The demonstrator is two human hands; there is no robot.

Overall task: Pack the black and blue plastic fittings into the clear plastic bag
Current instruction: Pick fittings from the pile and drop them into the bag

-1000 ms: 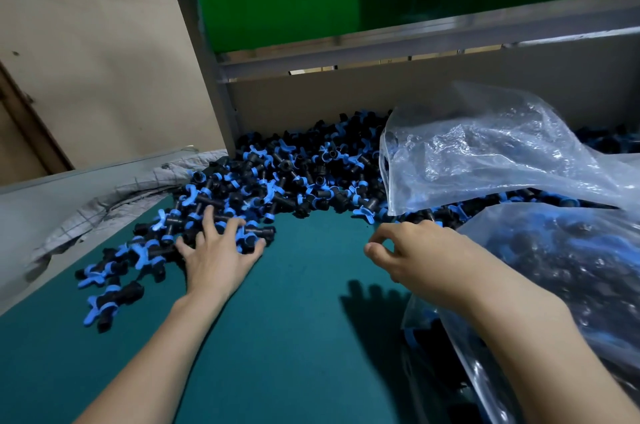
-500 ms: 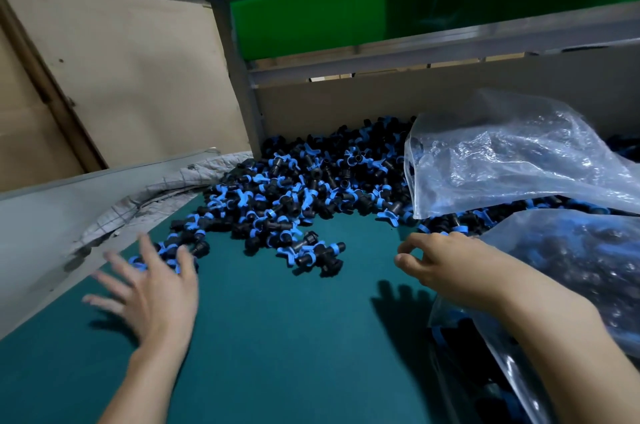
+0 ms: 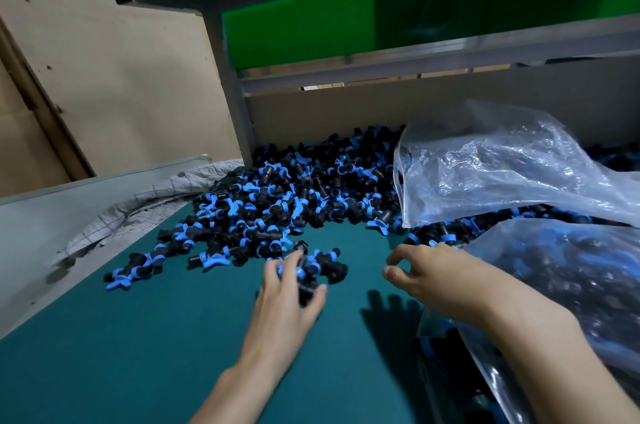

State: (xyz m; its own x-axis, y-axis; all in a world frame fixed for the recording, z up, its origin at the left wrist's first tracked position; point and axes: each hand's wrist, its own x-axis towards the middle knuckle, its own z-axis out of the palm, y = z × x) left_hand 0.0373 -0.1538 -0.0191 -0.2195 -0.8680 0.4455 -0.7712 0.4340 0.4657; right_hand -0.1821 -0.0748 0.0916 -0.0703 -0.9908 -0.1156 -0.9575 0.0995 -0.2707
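Note:
A big heap of black and blue plastic fittings [image 3: 311, 195] lies on the green table [image 3: 138, 337] against the back wall. My left hand [image 3: 287, 295] is at the heap's near edge, its fingers and thumb curled round a few fittings [image 3: 311, 267]; the hand is motion-blurred. The clear plastic bag [image 3: 568, 285], partly filled with fittings, lies at the right. My right hand [image 3: 436, 278] is at its mouth with curled fingers and seems to hold the bag's edge, which runs under my wrist.
A second crumpled clear bag [image 3: 502, 164] lies on top of the heap at the right. A grey checked cloth [image 3: 145, 202] is bunched along the table's left edge. A metal shelf post [image 3: 228, 87] and a cardboard back wall [image 3: 346, 115] close off the far side.
My left hand swung from the table's left side to the right, onto the loose fittings at the heap's near edge, and closed round some. My right hand stayed at the bag.

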